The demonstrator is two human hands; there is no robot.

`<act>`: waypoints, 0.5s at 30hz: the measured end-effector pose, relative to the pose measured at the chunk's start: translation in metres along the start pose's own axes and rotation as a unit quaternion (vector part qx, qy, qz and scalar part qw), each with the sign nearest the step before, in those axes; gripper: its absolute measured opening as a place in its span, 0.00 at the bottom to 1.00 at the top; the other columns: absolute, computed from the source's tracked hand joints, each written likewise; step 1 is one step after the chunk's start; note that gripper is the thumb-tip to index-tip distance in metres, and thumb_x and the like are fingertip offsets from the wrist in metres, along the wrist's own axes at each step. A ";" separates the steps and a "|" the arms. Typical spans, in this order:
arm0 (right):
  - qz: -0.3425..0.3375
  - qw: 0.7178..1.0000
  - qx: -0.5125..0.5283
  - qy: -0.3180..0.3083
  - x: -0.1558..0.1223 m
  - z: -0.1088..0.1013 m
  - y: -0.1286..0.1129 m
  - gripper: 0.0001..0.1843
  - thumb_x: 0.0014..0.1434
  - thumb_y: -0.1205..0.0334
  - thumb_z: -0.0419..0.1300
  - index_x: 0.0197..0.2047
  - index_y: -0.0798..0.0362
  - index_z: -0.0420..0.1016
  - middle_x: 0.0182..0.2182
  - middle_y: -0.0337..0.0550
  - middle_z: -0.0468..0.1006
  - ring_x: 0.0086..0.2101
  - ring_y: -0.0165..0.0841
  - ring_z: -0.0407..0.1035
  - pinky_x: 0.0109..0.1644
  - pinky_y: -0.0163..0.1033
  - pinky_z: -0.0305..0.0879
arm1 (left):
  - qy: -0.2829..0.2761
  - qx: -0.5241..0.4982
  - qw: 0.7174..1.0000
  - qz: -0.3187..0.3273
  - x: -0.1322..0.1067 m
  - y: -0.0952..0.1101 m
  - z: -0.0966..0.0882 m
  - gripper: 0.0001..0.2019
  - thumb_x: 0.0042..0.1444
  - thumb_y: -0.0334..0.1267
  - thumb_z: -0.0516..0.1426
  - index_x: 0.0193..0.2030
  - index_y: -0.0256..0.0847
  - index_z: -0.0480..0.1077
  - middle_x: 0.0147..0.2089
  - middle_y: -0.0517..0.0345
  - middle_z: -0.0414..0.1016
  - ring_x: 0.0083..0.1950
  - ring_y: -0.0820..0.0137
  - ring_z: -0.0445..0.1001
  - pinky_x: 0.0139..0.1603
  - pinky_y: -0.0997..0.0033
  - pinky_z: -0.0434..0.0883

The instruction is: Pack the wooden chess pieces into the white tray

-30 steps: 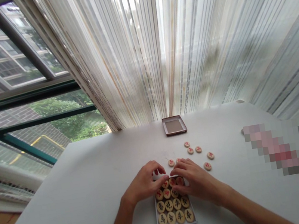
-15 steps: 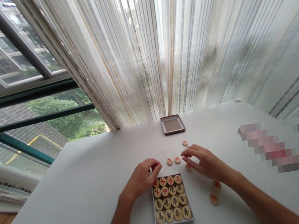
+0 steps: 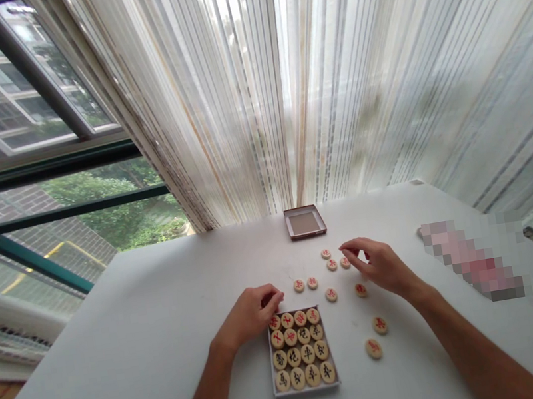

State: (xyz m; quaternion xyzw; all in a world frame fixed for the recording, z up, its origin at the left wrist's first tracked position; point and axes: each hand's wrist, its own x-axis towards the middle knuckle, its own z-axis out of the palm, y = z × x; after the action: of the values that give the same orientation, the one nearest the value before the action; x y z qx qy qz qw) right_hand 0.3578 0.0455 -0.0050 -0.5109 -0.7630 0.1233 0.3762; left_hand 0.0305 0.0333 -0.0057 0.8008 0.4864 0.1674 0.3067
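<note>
A white square box point(image 3: 278, 394) lies on the white table point(image 3: 130, 329) and holds several round wooden game pieces point(image 3: 299, 347) with red or black characters. My left hand point(image 3: 249, 313) rests curled at the box's far left corner, its fingertips closed near a corner piece. My right hand point(image 3: 380, 262) hovers farther out to the right, thumb and forefinger pinched close above a loose red-marked piece point(image 3: 344, 262). Several other loose pieces lie around it, among them a red-marked piece point(image 3: 331, 294) nearer the box and another red-marked piece point(image 3: 380, 324) beside my right wrist.
A brown-rimmed box lid point(image 3: 305, 221) lies at the table's far edge before the striped curtain point(image 3: 308, 78). A blurred-out object point(image 3: 473, 258) sits at the right. A window point(image 3: 26, 150) is on the left, past the table's left edge.
My right hand left the box and moved out and to the right, reaching the loose pieces. My left hand stayed at the box's corner. The view shifted slightly.
</note>
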 end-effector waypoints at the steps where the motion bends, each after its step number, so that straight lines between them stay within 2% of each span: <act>1: 0.003 1.000 0.000 0.000 0.000 0.000 0.001 0.11 0.67 0.57 0.55 0.42 0.50 0.77 0.35 0.43 0.80 0.34 0.36 0.74 0.39 0.40 0.70 | -0.001 0.002 1.000 0.000 0.000 0.000 0.000 0.19 0.66 0.48 0.49 0.36 0.38 0.75 0.30 0.58 0.77 0.29 0.71 0.69 0.31 0.74 0.62; 5: 0.009 1.000 0.012 -0.006 0.000 0.001 0.002 0.10 0.67 0.57 0.55 0.42 0.50 0.77 0.34 0.42 0.80 0.33 0.35 0.74 0.39 0.40 0.69 | -0.004 0.004 1.000 0.001 0.001 -0.003 0.001 0.19 0.66 0.48 0.49 0.37 0.38 0.75 0.29 0.58 0.76 0.29 0.71 0.68 0.31 0.74 0.61; 8: 0.001 0.999 0.037 -0.030 -0.002 0.005 -0.006 0.10 0.67 0.58 0.56 0.43 0.50 0.77 0.34 0.42 0.79 0.33 0.34 0.73 0.38 0.39 0.69 | -0.005 0.003 1.000 -0.001 0.001 -0.004 0.002 0.18 0.66 0.47 0.49 0.37 0.38 0.75 0.29 0.60 0.75 0.29 0.72 0.67 0.31 0.74 0.60; 13: -0.071 0.987 0.081 -0.121 -0.014 0.021 -0.040 0.06 0.64 0.60 0.60 0.44 0.49 0.76 0.37 0.43 0.78 0.38 0.35 0.72 0.46 0.41 0.69 | -0.001 0.007 1.000 0.002 0.000 -0.004 0.002 0.18 0.66 0.47 0.50 0.35 0.38 0.75 0.29 0.60 0.74 0.29 0.72 0.66 0.30 0.74 0.60; 15: -0.096 0.979 0.083 -0.160 -0.021 0.030 -0.055 0.12 0.60 0.61 0.64 0.48 0.48 0.75 0.43 0.45 0.77 0.44 0.37 0.71 0.49 0.41 0.69 | -0.001 0.006 1.000 0.005 0.000 -0.004 0.002 0.18 0.66 0.47 0.50 0.35 0.38 0.75 0.29 0.60 0.74 0.29 0.72 0.67 0.31 0.74 0.60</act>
State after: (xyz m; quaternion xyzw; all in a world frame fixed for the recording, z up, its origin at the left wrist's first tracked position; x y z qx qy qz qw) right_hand 0.3036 0.0088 -0.0036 -0.3758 -0.8459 0.2295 0.3009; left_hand 0.0287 0.0337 -0.0098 0.8052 0.4830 0.1651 0.3019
